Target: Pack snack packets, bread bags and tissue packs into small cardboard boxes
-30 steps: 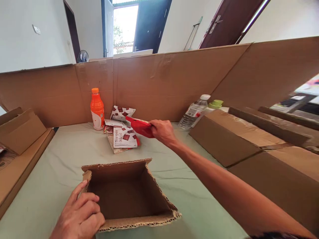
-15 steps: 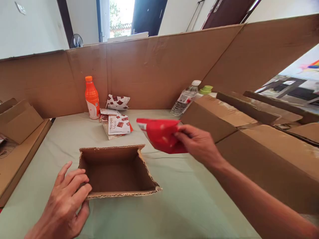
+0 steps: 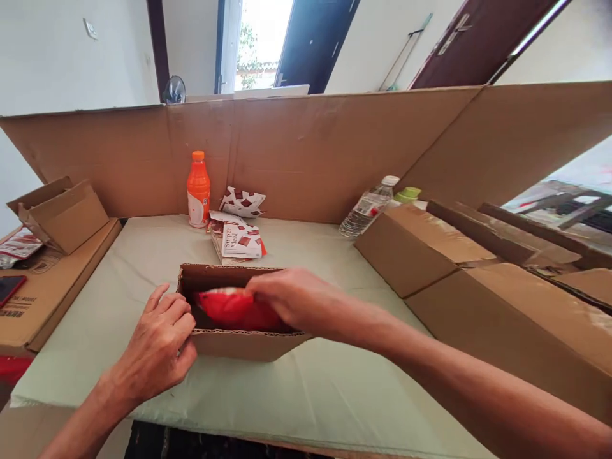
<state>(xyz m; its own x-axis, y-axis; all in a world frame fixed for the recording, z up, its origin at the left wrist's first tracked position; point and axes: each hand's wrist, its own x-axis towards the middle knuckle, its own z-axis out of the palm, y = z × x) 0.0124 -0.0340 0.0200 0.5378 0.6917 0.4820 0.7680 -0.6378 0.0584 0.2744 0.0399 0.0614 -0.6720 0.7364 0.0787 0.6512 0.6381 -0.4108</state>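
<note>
A small open-topped cardboard box (image 3: 239, 345) stands on the pale green cloth in front of me. My left hand (image 3: 165, 338) grips its left side, fingers curled at the edge and thumb low on the outside. Inside the box is a shiny red packet (image 3: 232, 308), pinched at its right end by my right hand (image 3: 282, 294). That hand reaches in over the right part of the opening and hides part of the packet and the rim. The packet's lower part is out of sight behind the box's front wall.
Behind the box lie several white-and-brown packets (image 3: 242, 240) beside an orange bottle (image 3: 198, 194). A clear bottle (image 3: 366, 210) leans near large cardboard boxes (image 3: 430, 280) on the right. A cardboard wall (image 3: 296, 153) closes off the back. At left, a flat carton (image 3: 62, 280) holds a smaller box.
My right hand has moved left and down, bringing the red packet from beside the box into it. My left hand stays at the box's left edge. The camera view has shifted.
</note>
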